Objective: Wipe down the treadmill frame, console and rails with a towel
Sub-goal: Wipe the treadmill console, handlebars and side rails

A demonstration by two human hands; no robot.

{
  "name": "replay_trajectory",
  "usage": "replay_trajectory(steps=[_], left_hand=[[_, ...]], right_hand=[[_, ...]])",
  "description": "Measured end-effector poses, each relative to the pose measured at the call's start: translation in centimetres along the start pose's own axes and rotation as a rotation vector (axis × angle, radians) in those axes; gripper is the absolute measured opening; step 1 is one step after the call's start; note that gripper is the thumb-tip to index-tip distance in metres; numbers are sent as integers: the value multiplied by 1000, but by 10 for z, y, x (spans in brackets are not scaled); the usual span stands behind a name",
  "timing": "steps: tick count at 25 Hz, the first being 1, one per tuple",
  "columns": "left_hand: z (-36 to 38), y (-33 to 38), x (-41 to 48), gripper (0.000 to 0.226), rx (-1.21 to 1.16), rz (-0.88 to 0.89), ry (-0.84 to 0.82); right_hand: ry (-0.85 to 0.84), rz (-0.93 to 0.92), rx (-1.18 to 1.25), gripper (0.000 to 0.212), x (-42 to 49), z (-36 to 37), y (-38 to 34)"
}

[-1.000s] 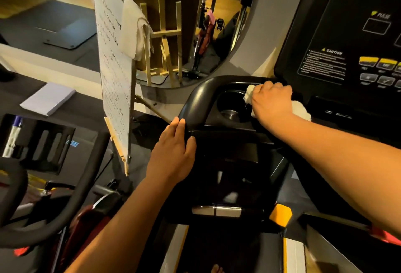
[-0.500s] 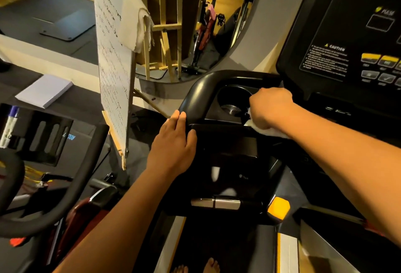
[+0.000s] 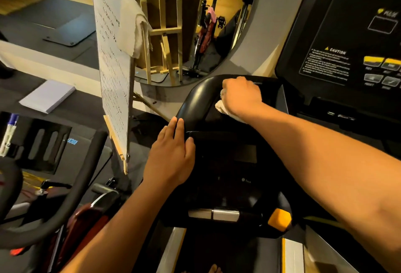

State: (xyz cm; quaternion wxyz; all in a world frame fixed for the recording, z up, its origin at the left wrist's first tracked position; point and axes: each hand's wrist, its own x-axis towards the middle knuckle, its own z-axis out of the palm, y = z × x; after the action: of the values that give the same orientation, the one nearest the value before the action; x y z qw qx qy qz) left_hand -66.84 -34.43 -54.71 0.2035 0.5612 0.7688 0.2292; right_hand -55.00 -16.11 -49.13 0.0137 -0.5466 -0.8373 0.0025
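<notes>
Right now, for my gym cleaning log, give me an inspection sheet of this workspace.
Surface: treadmill handrail, glossy black; smudges cannot be judged in this light.
Job's things: white towel bunched against the handrail's inner side; console beside it.
Clutter: marker and paper pad at left.
Hands: right hand grips the towel; left hand rests flat on the handrail's near end.
Cables: nothing seen.
Surroundings: whiteboard on an easel, cloth draped over it; round mirror; exercise bike handlebar.
</notes>
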Motion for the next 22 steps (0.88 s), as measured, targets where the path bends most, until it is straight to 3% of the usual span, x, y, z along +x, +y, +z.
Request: replay_trajectory(steps=[2, 6, 8, 13, 18, 22], left_hand=[[-1, -1, 1, 60, -21, -6, 0], [-1, -3, 1, 61, -29, -7, -2], [-1, -2, 2, 61, -17, -6, -1], [-3, 1, 1, 60, -28, -2, -7], [-5, 3, -2, 57, -47, 9, 28], [-5, 2, 0, 58, -47, -5, 34]], right_hand=[[24, 59, -78, 18, 15, 1, 9], [100, 238, 1, 28, 15, 4, 35], [83, 166, 119, 29, 16, 9, 29], [-165, -63, 462, 14, -3, -8, 5], [-410, -290, 211, 18, -39, -27, 7], [-424, -182, -190, 21, -51, -49, 52]])
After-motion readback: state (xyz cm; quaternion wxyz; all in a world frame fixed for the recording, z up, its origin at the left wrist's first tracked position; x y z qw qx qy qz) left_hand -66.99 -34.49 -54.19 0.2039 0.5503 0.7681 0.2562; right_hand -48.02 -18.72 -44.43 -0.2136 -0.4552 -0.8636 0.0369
